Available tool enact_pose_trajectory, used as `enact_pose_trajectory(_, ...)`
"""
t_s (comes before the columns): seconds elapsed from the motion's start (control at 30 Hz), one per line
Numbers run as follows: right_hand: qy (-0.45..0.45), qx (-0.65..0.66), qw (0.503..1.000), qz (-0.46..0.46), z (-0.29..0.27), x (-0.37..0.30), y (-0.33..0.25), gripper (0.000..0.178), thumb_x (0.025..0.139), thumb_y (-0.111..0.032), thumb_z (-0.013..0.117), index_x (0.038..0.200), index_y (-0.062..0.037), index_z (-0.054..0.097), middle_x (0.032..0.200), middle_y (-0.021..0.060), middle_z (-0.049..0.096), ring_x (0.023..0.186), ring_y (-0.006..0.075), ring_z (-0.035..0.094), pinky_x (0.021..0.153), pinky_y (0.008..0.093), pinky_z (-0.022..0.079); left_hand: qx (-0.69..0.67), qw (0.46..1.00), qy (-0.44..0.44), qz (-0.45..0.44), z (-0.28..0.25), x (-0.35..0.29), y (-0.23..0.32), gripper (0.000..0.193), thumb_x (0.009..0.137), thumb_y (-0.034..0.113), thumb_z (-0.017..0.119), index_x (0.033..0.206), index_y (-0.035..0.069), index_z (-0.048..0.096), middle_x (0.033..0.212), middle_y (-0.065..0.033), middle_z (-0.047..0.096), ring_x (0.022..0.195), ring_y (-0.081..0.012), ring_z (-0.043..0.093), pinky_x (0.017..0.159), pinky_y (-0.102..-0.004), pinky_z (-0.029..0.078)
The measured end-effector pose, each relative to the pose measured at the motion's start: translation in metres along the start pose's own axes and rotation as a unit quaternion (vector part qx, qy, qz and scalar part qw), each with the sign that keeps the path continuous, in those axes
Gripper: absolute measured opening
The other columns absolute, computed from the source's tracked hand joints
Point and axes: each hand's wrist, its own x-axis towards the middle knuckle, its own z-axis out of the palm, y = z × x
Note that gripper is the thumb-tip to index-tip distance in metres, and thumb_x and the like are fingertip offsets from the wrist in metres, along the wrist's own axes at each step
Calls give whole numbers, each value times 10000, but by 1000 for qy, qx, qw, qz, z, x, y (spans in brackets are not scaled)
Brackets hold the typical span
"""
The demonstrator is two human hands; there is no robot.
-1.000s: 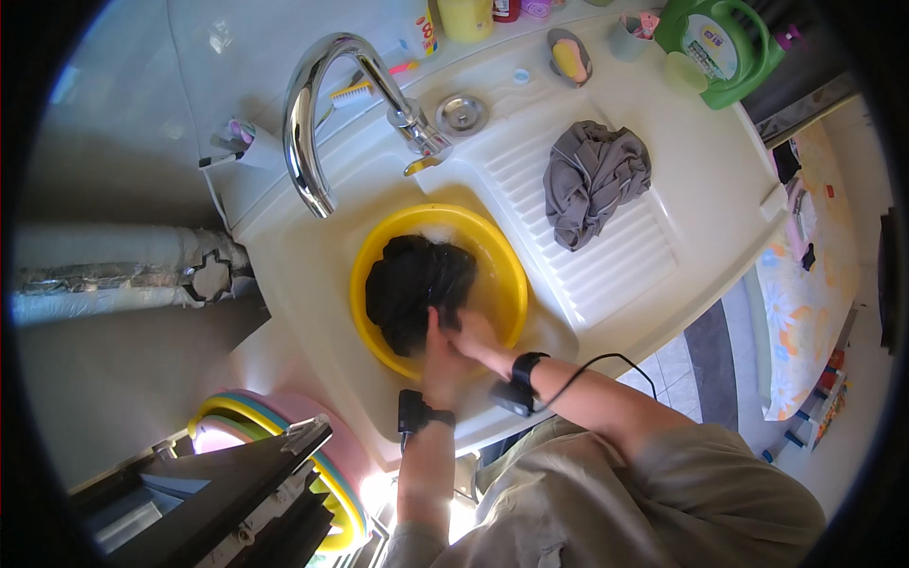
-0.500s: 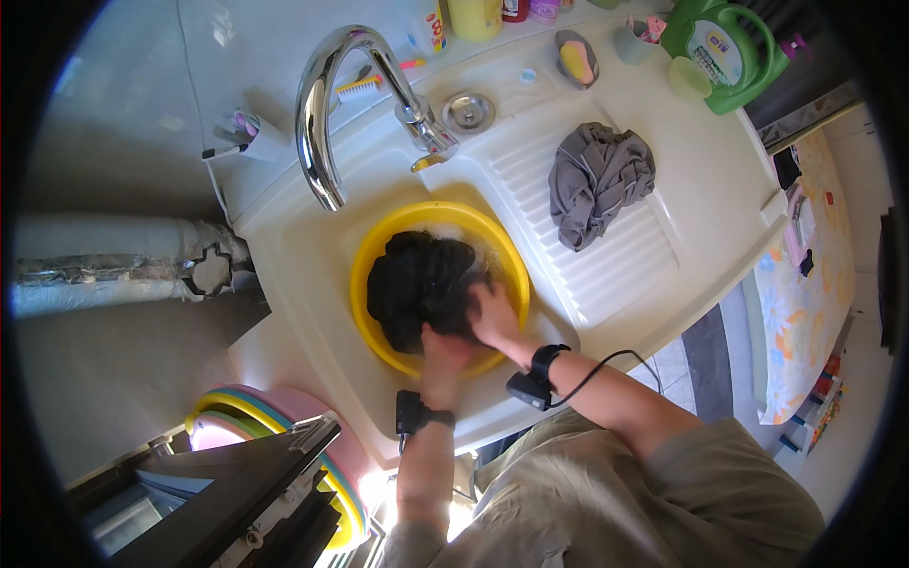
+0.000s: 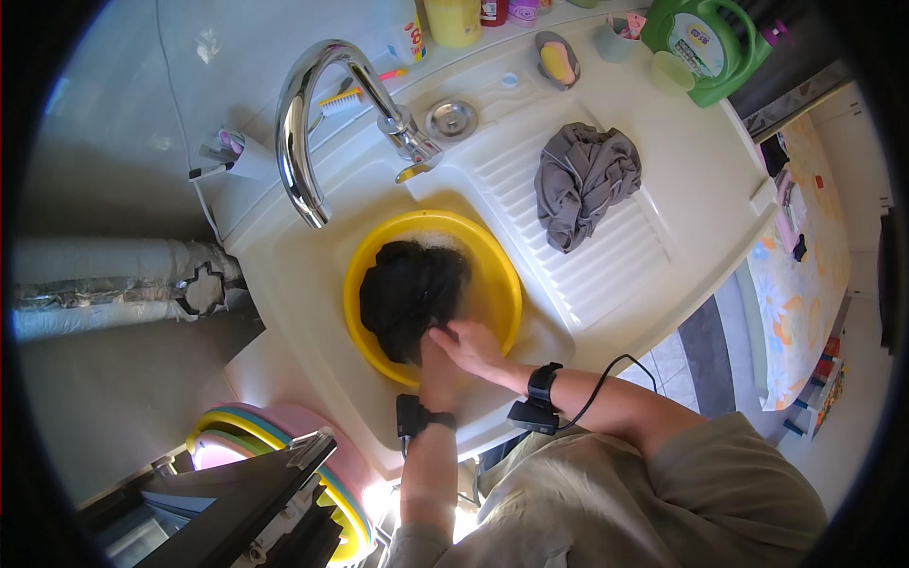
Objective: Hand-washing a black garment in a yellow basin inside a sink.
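A wet black cloth [image 3: 407, 289] lies bunched in a yellow basin [image 3: 512, 284] with soapy water, standing in the white sink [image 3: 312, 322]. At the cloth's near edge, my right hand [image 3: 471, 346] is closed with curled fingers on it, its fingertips close to my left hand. My left hand [image 3: 437, 363] reaches over the basin's near rim, pressed against the same cloth; its fingers are hidden by the cloth and my right hand. A crumpled grey garment [image 3: 585, 180] rests on the ribbed washboard [image 3: 540, 256] right of the basin.
A chrome faucet [image 3: 301, 170] arches over the sink's far left. Along the back stand a soap dish [image 3: 557, 62], a brush [image 3: 341, 101], a cup [image 3: 617, 40] and a green detergent jug [image 3: 701, 47]. Stacked coloured basins [image 3: 284, 417] are at lower left, beside a dark-framed panel [image 3: 237, 492].
My right hand has drawn back toward me and left, from the cloth's right side to its near edge beside my left hand. The black cloth has shifted slightly within the basin.
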Motion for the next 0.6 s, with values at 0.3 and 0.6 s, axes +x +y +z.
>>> enact_pose_trajectory(0.3, 130, -131, 982, 28, -15, 64, 60, 272, 903, -280, 619, 1023, -37, 595, 915, 237, 662, 841, 424, 642, 721, 518, 504, 17, 998, -50, 16, 33, 15, -6, 431, 940, 380, 557, 1273, 107, 591, 1304, -145, 598, 1188, -324, 562, 1042, -437, 427)
enact_pose_trajectory(0.6, 85, 110, 985, 102, 13, 13, 19, 348, 906, -348, 604, 796, -36, 709, 798, 221, 674, 774, 416, 659, 725, 508, 508, -3, 996, -85, 3, 19, 24, -14, 408, 959, 358, 542, 1259, 84, 585, 1258, -98, 630, 1168, -314, 573, 1009, -470, 436)
